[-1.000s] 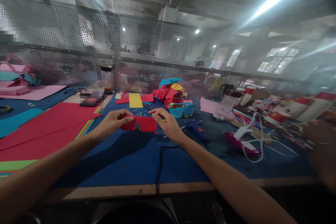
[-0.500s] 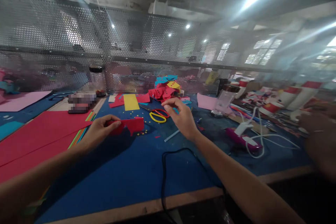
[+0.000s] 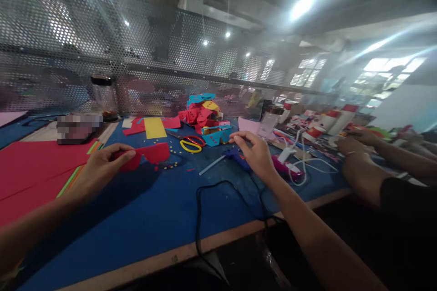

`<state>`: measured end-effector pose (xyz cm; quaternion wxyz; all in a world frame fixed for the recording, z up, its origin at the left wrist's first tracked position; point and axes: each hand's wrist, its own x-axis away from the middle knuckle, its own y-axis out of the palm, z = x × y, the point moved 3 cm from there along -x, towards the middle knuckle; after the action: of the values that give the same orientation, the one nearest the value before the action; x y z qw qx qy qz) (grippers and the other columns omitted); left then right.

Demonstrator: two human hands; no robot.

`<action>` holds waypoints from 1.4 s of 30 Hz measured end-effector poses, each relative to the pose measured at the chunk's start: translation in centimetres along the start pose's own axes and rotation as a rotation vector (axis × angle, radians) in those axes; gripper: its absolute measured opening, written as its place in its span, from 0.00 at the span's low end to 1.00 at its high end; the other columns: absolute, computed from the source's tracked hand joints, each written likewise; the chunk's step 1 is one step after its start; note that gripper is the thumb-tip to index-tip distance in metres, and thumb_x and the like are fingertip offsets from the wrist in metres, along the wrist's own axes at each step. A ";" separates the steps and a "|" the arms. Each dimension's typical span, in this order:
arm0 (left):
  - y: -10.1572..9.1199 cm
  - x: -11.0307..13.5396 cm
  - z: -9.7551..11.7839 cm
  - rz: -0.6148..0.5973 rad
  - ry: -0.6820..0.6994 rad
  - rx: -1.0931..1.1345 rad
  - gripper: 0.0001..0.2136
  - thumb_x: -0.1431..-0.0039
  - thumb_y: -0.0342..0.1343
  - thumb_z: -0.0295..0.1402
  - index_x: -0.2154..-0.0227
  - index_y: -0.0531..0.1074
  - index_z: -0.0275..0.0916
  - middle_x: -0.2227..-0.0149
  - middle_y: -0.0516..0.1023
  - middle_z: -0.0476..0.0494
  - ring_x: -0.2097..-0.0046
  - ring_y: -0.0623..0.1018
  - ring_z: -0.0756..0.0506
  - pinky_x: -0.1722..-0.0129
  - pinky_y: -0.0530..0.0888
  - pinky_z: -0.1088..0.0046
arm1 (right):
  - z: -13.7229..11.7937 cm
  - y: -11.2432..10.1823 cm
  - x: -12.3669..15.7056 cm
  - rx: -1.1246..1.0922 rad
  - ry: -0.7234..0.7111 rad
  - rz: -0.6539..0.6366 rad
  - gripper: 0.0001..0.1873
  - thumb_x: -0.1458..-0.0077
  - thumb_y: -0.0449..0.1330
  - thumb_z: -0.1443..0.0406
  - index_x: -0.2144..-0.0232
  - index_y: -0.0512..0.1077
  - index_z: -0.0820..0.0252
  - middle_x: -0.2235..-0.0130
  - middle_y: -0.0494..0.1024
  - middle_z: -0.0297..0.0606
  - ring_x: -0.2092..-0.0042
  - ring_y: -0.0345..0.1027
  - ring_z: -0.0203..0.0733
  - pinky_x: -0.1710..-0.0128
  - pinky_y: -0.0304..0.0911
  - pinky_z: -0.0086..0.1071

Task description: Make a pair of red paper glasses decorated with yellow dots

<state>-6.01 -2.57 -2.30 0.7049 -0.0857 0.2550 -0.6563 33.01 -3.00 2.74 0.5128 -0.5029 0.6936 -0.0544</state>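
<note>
In the head view, our left hand (image 3: 104, 166) pinched the red paper cutout (image 3: 159, 152) at its three o'clock, above the counter (image 3: 153, 223); our right hand (image 3: 256, 157) hung half-curled, whether grasping anything we couldn't tell, with the blue glue gun (image 3: 235, 156) at its nine o'clock and scissors (image 3: 190, 151) at the cutout's three

Red cutout (image 3: 157, 153): one end behind the left hand (image 3: 104, 166).
Blue glue gun (image 3: 236, 158): partly behind the right hand (image 3: 256, 155).
Yellow specks (image 3: 175, 164): too tiny for me to make out.
</note>
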 end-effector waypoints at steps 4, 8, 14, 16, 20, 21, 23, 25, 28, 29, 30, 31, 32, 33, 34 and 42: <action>0.1 0.2 0.7 0.007 0.041 -0.035 0.15 0.44 0.60 0.48 0.66 0.78 0.41 0.68 0.79 0.51 0.64 0.74 0.44 0.66 0.67 0.75 | 2.9 -1.0 1.9 0.222 0.085 -0.060 0.12 0.37 0.55 0.61 0.59 0.76 0.58 0.58 0.82 0.43 0.55 0.76 0.48 0.51 0.67 0.41; 0.3 0.4 1.0 0.013 0.033 -0.036 0.14 0.45 0.60 0.48 0.67 0.78 0.41 0.70 0.78 0.52 0.67 0.73 0.45 0.68 0.67 0.74 | 4.8 -0.4 3.9 0.452 0.178 -0.161 0.12 0.44 0.63 0.60 0.58 0.75 0.59 0.58 0.80 0.45 0.54 0.74 0.53 0.53 0.66 0.42; 0.3 0.3 0.9 -0.005 0.039 -0.039 0.16 0.44 0.58 0.48 0.66 0.77 0.40 0.69 0.77 0.49 0.66 0.73 0.44 0.68 0.67 0.74 | 5.5 0.4 4.4 0.618 0.233 -0.272 0.09 0.40 0.62 0.62 0.58 0.73 0.60 0.55 0.80 0.46 0.51 0.73 0.56 0.54 0.64 0.42; 0.3 0.3 0.8 0.000 0.048 -0.043 0.16 0.44 0.58 0.48 0.65 0.78 0.39 0.69 0.77 0.49 0.66 0.73 0.44 0.69 0.66 0.74 | 5.5 0.3 4.3 0.638 0.237 -0.283 0.08 0.39 0.61 0.63 0.58 0.73 0.60 0.55 0.80 0.46 0.51 0.73 0.55 0.54 0.64 0.42; 0.2 0.3 0.8 -0.011 0.045 -0.035 0.16 0.45 0.59 0.49 0.66 0.77 0.40 0.70 0.76 0.51 0.67 0.72 0.45 0.69 0.66 0.74 | 5.8 0.0 4.5 0.623 0.248 -0.279 0.07 0.40 0.60 0.64 0.58 0.72 0.59 0.55 0.80 0.45 0.51 0.73 0.53 0.54 0.65 0.40; 0.2 0.3 0.9 -0.014 0.042 -0.032 0.17 0.46 0.59 0.49 0.67 0.77 0.40 0.70 0.76 0.51 0.68 0.71 0.46 0.69 0.66 0.74 | 5.9 -0.1 4.6 0.611 0.250 -0.270 0.07 0.40 0.60 0.64 0.59 0.72 0.59 0.55 0.79 0.45 0.51 0.73 0.53 0.54 0.65 0.40; 0.3 0.3 1.0 -0.015 0.035 -0.029 0.18 0.47 0.58 0.51 0.67 0.77 0.39 0.72 0.75 0.51 0.70 0.70 0.46 0.71 0.65 0.74 | 6.1 -0.4 4.8 0.577 0.251 -0.238 0.07 0.41 0.59 0.64 0.59 0.72 0.59 0.55 0.79 0.45 0.50 0.72 0.53 0.51 0.64 0.42; 0.3 0.3 1.1 -0.017 0.020 -0.032 0.20 0.48 0.58 0.53 0.67 0.77 0.39 0.73 0.75 0.51 0.72 0.69 0.47 0.73 0.64 0.74 | 6.3 -0.8 4.9 0.529 0.254 -0.187 0.09 0.40 0.58 0.63 0.58 0.71 0.59 0.54 0.78 0.48 0.48 0.71 0.56 0.49 0.63 0.46; 0.4 0.3 1.0 -0.018 -0.005 -0.028 0.22 0.50 0.58 0.54 0.67 0.77 0.39 0.72 0.75 0.50 0.71 0.70 0.47 0.72 0.65 0.74 | 6.7 -1.6 4.9 0.416 0.267 -0.104 0.13 0.40 0.56 0.59 0.56 0.70 0.59 0.51 0.76 0.50 0.47 0.70 0.58 0.47 0.63 0.50; 0.4 0.3 1.0 -0.022 -0.006 -0.027 0.22 0.50 0.58 0.54 0.67 0.77 0.38 0.72 0.76 0.50 0.70 0.71 0.46 0.71 0.65 0.74 | 6.8 -1.9 4.9 0.364 0.273 -0.083 0.14 0.40 0.55 0.58 0.55 0.70 0.59 0.51 0.76 0.50 0.48 0.70 0.58 0.47 0.63 0.50; 0.4 0.3 0.9 -0.026 -0.008 -0.027 0.22 0.50 0.58 0.54 0.67 0.77 0.38 0.71 0.77 0.49 0.69 0.72 0.46 0.71 0.65 0.74 | 6.9 -2.1 4.9 0.306 0.279 -0.067 0.15 0.40 0.55 0.57 0.55 0.70 0.58 0.51 0.76 0.50 0.48 0.71 0.57 0.47 0.63 0.50; 0.4 0.3 0.8 -0.030 -0.011 -0.030 0.22 0.50 0.58 0.55 0.66 0.76 0.38 0.71 0.77 0.49 0.69 0.72 0.46 0.71 0.65 0.74 | 7.0 -2.2 4.9 0.242 0.284 -0.055 0.16 0.40 0.55 0.55 0.54 0.69 0.57 0.51 0.77 0.49 0.50 0.72 0.55 0.48 0.64 0.49; 0.5 0.2 0.6 -0.035 -0.017 -0.033 0.23 0.50 0.58 0.55 0.66 0.76 0.39 0.71 0.77 0.49 0.69 0.72 0.46 0.71 0.65 0.74 | 7.1 -2.3 4.9 0.174 0.290 -0.049 0.17 0.40 0.55 0.54 0.53 0.69 0.57 0.52 0.77 0.48 0.51 0.73 0.54 0.49 0.65 0.48; 0.5 0.2 0.5 -0.040 -0.025 -0.031 0.23 0.51 0.58 0.55 0.66 0.76 0.39 0.71 0.77 0.49 0.70 0.71 0.46 0.72 0.64 0.74 | 7.1 -2.3 4.9 0.103 0.296 -0.047 0.18 0.40 0.55 0.52 0.53 0.69 0.56 0.54 0.78 0.46 0.53 0.74 0.52 0.50 0.66 0.47; 0.5 0.2 0.5 -0.046 -0.032 -0.028 0.23 0.51 0.58 0.56 0.65 0.76 0.39 0.71 0.76 0.50 0.70 0.71 0.46 0.72 0.64 0.74 | 7.0 -2.2 5.0 0.031 0.304 -0.049 0.19 0.40 0.55 0.51 0.53 0.69 0.56 0.57 0.79 0.45 0.55 0.74 0.51 0.51 0.67 0.45; 0.6 0.5 0.9 -0.066 -0.039 -0.027 0.24 0.50 0.57 0.56 0.65 0.76 0.39 0.73 0.75 0.51 0.70 0.71 0.46 0.72 0.64 0.74 | 4.8 -1.2 4.8 -0.452 0.408 -0.068 0.23 0.41 0.57 0.46 0.57 0.68 0.58 0.67 0.74 0.35 0.70 0.68 0.37 0.68 0.65 0.32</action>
<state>-5.11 -3.13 -1.93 0.6863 -0.1165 0.2472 -0.6740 37.64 -5.12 -1.94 0.2360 -0.6059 0.7596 -0.0156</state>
